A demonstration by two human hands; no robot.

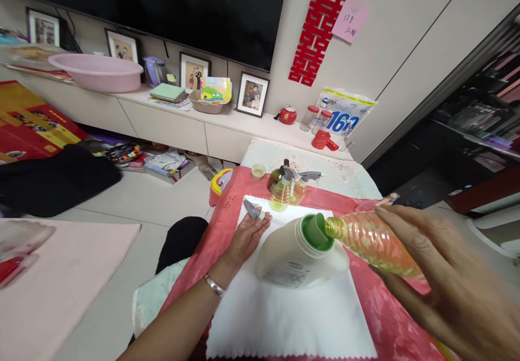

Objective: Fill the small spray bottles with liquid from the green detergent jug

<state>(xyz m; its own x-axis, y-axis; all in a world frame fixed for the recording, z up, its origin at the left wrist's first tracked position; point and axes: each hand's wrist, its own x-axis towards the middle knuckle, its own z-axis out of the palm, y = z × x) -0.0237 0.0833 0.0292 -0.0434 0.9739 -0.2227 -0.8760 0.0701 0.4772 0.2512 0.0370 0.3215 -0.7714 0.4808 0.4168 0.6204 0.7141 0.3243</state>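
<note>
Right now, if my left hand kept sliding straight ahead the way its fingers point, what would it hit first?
The left hand lies flat on the white cloth, fingertips at the grey spray nozzle. That nozzle comes first; beyond it stand the spray bottles, though depth is hard to judge.

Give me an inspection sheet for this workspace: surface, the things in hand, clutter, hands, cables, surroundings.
Surface: red cloth on the table, white cloth spread over it.
Things in hand: orange ribbed bottle, tilted, its open neck at the green mouth of the white jug; grey sprayer head.
Clutter: two spray bottles and a small cup at the far end.
Hands: right hand grips the orange ribbed bottle; left hand lies on the white cloth, fingertips at the grey sprayer head.
Cables: nothing seen on the table.
Surroundings: pink basin, photo frames, floor clutter.
</note>
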